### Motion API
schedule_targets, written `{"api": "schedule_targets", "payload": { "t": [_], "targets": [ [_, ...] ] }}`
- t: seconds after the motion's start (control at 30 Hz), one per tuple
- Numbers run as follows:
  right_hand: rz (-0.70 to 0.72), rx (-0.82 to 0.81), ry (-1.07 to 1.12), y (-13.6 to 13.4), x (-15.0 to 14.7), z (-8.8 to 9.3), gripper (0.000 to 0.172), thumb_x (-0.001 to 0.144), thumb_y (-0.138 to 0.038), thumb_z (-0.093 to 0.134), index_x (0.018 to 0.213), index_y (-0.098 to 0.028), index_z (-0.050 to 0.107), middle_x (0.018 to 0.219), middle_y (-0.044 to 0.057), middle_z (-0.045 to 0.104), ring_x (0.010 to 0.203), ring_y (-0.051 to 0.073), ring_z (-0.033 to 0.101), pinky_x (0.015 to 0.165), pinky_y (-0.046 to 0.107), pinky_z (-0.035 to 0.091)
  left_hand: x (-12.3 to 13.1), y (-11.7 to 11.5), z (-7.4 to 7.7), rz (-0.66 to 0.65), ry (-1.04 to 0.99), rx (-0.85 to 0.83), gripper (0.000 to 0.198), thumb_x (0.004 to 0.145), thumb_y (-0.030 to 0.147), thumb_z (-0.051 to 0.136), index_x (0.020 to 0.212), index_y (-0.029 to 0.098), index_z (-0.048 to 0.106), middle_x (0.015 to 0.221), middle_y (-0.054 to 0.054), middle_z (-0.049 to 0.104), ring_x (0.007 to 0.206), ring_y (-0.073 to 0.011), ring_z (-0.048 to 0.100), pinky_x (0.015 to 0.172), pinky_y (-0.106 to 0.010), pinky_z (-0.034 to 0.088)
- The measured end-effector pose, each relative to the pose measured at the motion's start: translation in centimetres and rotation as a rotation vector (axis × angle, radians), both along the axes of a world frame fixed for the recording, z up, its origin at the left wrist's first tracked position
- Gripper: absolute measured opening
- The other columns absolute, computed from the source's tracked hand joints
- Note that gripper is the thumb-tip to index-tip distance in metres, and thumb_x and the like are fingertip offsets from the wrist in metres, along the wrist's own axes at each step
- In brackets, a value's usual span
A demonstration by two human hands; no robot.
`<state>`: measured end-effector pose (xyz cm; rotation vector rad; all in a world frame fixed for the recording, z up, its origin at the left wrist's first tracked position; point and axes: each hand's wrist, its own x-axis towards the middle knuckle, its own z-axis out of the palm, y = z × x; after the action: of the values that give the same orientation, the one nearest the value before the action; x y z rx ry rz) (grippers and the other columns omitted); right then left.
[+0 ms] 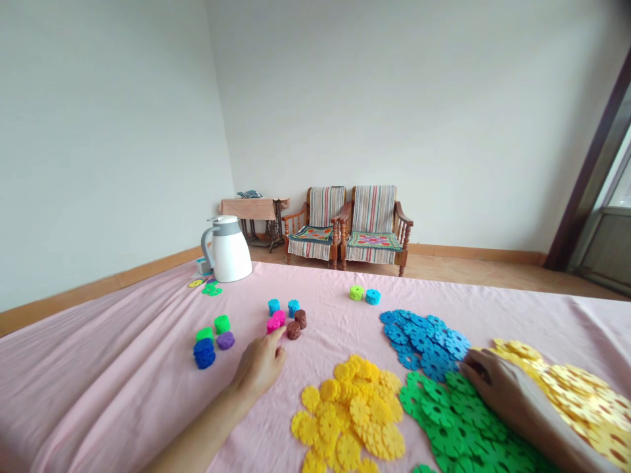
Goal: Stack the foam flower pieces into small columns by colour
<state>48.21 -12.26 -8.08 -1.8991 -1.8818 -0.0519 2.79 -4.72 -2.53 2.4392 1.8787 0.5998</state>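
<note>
My left hand [261, 361] reaches over the cloth, index finger stretched out to the pink disc stacks [276, 320]; whether it touches them I cannot tell. The thumb is apart, and nothing shows in the hand. Just right of the fingertip stand brown stacks [294, 330], with light-blue stacks [274, 306] behind. My right hand [495, 381] rests low over the green notched discs [461, 420], fingers bent and a little apart, the tips by the edge of the blue disc pile [424, 341]. No disc is visible in its fingers. A yellow disc pile [350, 410] lies between my arms.
Pale yellow discs [576, 394] spread on the right. Lime [356, 293] and blue [373, 297] stacks stand farther back. Green, purple and dark-blue stacks [204, 353] stand left. A white jug [231, 249] and loose discs [211, 288] are at the pink cloth's [123, 374] far left edge.
</note>
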Motion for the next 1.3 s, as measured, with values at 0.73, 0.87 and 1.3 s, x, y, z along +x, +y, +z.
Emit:
{"api": "schedule_targets", "payload": {
  "t": [0.73,0.87,1.3],
  "targets": [
    [-0.102,0.241,0.059,-2.1,-3.5,5.7,0.033,0.085,-0.04,0.036,0.092,-0.021,0.062,0.091,0.006,0.067,0.081,0.02,0.062,0.07,0.029,0.045,0.2,-1.3,0.6,-0.206,-0.158,0.068,0.025,0.081,0.013,0.044,0.099,0.021,0.059,0.083,-0.002,0.068,0.074,-0.0146,0.062,0.065,-0.022,0.039],
    [-0.033,0.201,0.055,-2.7,-5.8,7.8,0.032,0.084,-0.041,0.038,0.091,-0.022,0.063,0.087,0.005,0.067,0.075,0.018,0.062,0.067,0.028,0.045,0.4,-1.3,0.4,-0.253,-0.183,0.031,0.022,0.08,0.012,0.045,0.094,0.021,0.059,0.084,-0.002,0.067,0.077,-0.0154,0.062,0.07,-0.023,0.04],
    [0.329,-0.066,-0.069,-9.2,-16.2,7.6,0.061,0.08,-0.054,0.047,0.133,-0.025,0.037,0.134,0.01,0.045,0.122,0.031,0.04,0.1,0.051,0.03,0.5,-1.9,0.3,-0.386,-0.179,0.058,0.019,0.079,0.013,0.046,0.086,0.02,0.061,0.082,-0.002,0.065,0.074,-0.0139,0.059,0.065,-0.021,0.039]
  ]
}}
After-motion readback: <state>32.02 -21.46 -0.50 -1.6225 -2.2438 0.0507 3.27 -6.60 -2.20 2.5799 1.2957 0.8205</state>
